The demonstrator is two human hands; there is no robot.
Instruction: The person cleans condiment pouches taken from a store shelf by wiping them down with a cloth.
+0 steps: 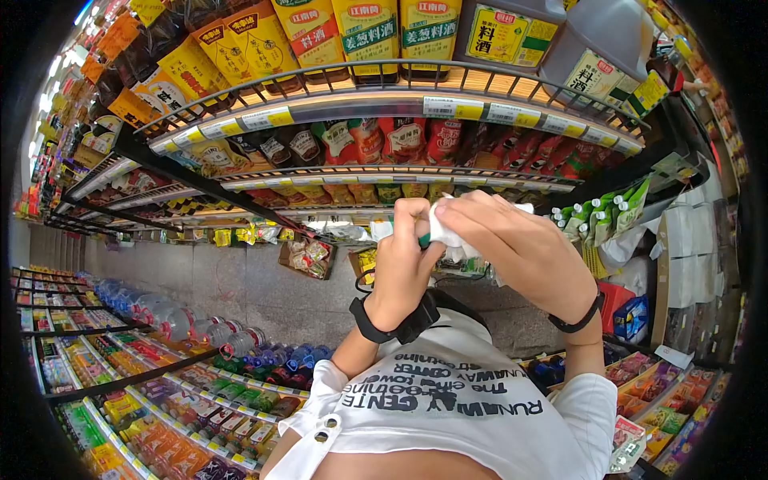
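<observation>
Had the left hand (pixel 400 256) clamped round a mostly hidden green object (pixel 425 239), in front of the wire-railed shelf (pixel 384 111), and the right hand (pixel 524 252) curled over a white cloth (pixel 450 234) bunched against that object. Faced bottles (pixel 370 36) on that shelf.

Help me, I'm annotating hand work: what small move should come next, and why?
Probably a gentle rub of the white cloth-like piece over the green item. The right hand holds the white piece close beside it, and the left hand is curled about it; most of the green item is hidden.
</observation>
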